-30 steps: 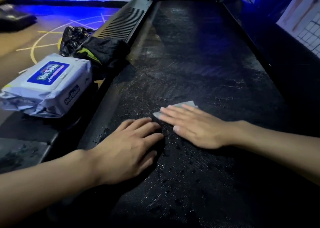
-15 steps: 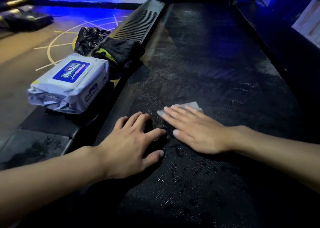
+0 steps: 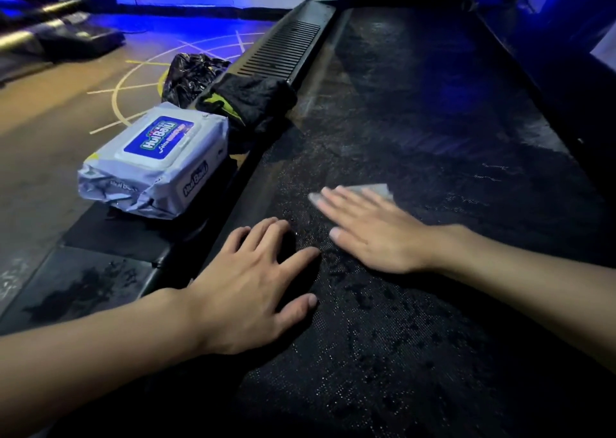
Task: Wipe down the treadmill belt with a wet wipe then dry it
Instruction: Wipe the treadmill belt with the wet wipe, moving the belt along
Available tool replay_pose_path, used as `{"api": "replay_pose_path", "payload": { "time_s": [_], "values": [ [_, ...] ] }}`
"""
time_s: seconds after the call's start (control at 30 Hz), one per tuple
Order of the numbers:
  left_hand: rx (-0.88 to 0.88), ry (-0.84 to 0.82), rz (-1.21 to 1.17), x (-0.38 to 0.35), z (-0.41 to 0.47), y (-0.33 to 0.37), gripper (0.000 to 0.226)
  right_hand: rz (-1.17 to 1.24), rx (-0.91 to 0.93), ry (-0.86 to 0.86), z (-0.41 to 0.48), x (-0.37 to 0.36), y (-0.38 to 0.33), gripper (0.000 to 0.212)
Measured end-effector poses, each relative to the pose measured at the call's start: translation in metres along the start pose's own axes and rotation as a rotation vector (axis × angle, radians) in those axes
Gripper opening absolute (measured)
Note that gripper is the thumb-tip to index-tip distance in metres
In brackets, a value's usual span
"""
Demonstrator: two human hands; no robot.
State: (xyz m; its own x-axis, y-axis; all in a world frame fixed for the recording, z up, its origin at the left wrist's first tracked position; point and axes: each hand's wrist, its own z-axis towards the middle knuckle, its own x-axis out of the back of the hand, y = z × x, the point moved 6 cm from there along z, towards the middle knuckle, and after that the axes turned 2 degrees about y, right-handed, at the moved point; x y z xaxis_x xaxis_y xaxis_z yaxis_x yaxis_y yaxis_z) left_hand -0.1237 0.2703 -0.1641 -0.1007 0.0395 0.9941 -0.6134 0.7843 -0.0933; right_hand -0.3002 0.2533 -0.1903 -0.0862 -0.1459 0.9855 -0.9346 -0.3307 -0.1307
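1. Treadmill belt [image 3: 416, 121] filled most of what we saw. It was black and textured and ran away from the person, with wet patches and droplets on the near half and streaks farther up.
2. Floor [image 3: 50, 144] lay to the left, tan with yellow painted lines and blue light at the far end.
3. Left side rail [image 3: 286, 41] ran along the belt's left edge. We noted a ribbed section at the far part and wet smears at the near end.
4. Wipe pack [image 3: 156, 161], white with a blue label on top, lay on the rail just left of the belt.
5. Left hand [image 3: 246, 287] lay palm down at the belt's left edge, fingers spread and slightly bent, holding nothing.
6. Right hand [image 3: 376, 234] was flat on the belt with fingers straight and close together, pressing the wet wipe down. We saw the fingertips blurred.
7. Black cloth [image 3: 253, 104] with yellow-green trim sat bunched on the rail just past the pack, reaching the belt's edge.
8. Black plastic bag [image 3: 191, 74] sat crumpled on the floor, just left of the cloth and behind the pack.
9. Wet wipe [image 3: 373, 189], pale grey, lay on the belt under the right fingers. We saw only its far corner and a sliver at the left.
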Motion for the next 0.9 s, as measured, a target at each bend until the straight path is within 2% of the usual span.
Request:
{"api": "replay_pose_path", "payload": {
  "time_s": [0.07,0.1,0.2,0.37,0.5,0.63,0.77,0.9],
  "values": [
    [0.013,0.005,0.012,-0.001,-0.003,-0.006,0.062,0.013,0.115,-0.012,-0.006,-0.004,-0.018,0.058],
    [-0.002,0.003,0.007,-0.001,-0.004,-0.01,0.062,0.026,0.117,-0.019,-0.004,-0.002,-0.013,0.057],
    [-0.023,0.032,-0.04,0.003,-0.01,-0.023,0.063,0.012,-0.032,-0.007,0.013,0.007,0.01,0.059],
    [0.015,0.03,-0.005,0.004,-0.014,-0.034,0.064,0.025,0.162,-0.037,0.009,-0.003,-0.027,0.058],
    [-0.002,-0.001,-0.002,0.011,-0.009,-0.033,0.068,0.009,-0.021,-0.008,0.033,0.008,-0.004,0.061],
    [-0.013,0.001,-0.008,0.012,-0.007,-0.032,0.07,0.022,0.154,-0.024,0.026,-0.002,-0.039,0.06],
    [-0.02,-0.009,0.0,0.011,-0.009,-0.03,0.075,0.021,-0.047,0.008,0.053,0.007,-0.01,0.061],
    [-0.035,-0.017,0.001,0.01,-0.01,-0.033,0.076,0.006,0.128,-0.006,0.049,-0.004,-0.046,0.062]
  ]
}}
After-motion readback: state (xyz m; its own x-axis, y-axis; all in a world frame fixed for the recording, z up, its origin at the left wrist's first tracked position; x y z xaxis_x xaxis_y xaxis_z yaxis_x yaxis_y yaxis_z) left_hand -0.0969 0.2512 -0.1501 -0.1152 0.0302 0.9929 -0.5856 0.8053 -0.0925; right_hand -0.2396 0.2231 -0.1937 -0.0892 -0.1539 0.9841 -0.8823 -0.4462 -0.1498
